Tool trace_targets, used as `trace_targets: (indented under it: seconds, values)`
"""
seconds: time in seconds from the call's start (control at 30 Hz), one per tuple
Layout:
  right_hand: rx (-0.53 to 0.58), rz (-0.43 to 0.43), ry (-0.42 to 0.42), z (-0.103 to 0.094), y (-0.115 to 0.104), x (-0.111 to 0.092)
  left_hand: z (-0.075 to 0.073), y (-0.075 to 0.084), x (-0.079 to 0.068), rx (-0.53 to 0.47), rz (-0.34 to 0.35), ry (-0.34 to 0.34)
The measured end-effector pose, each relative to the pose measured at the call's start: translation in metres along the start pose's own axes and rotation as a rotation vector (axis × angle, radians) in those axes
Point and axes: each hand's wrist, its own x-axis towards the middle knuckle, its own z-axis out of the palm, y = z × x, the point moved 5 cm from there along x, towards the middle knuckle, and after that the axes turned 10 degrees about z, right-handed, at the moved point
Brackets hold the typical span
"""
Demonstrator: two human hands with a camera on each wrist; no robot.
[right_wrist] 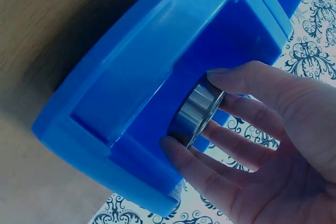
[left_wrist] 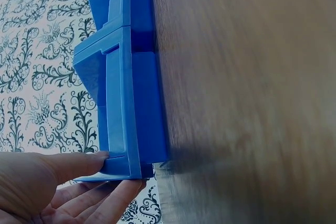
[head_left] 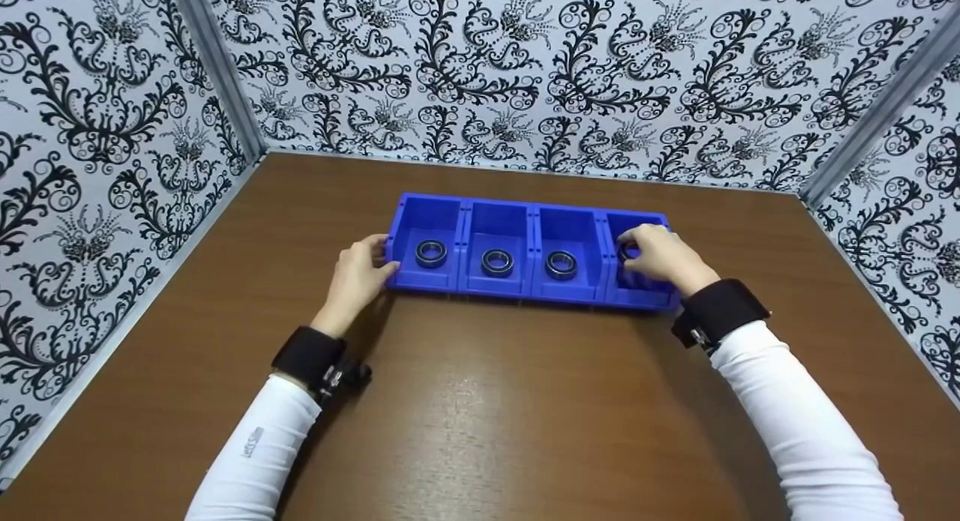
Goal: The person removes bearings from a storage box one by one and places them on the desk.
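A blue bin with compartments in a row stands on the brown table. My left hand grips its left end wall, thumb on the rim and fingers against the outer side, as the left wrist view shows. At the right-hand compartment, my right hand pinches a metal ball bearing between thumb and fingertips, tilted on edge over the compartment. One bearing lies flat in each of the other compartments: the left bearing, the middle bearing and another bearing.
The brown wooden table extends around the bin on all sides. Patterned black-and-white panels rise behind and at both sides, joined by grey metal posts. Both wrists wear black straps over or near white sleeves.
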Motion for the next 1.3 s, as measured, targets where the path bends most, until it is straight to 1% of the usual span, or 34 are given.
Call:
trace_targets:
  seconds: [0.23, 0.57, 1.07, 1.3]
  values:
    - [-0.014, 0.008, -0.012, -0.005, -0.002, -0.002, 0.0, 0.002, 0.0, 0.011, 0.011, 0.007]
    - [-0.005, 0.019, -0.022, -0.011, -0.002, -0.003, -0.001, 0.002, 0.001, 0.013, 0.018, 0.012]
    - [-0.013, 0.019, -0.021, -0.018, -0.005, -0.004, -0.001, 0.001, 0.0, 0.018, 0.01, 0.012]
    - [-0.01, 0.018, -0.02, -0.02, -0.005, -0.006, 0.0, 0.002, -0.001, 0.001, 0.005, -0.006]
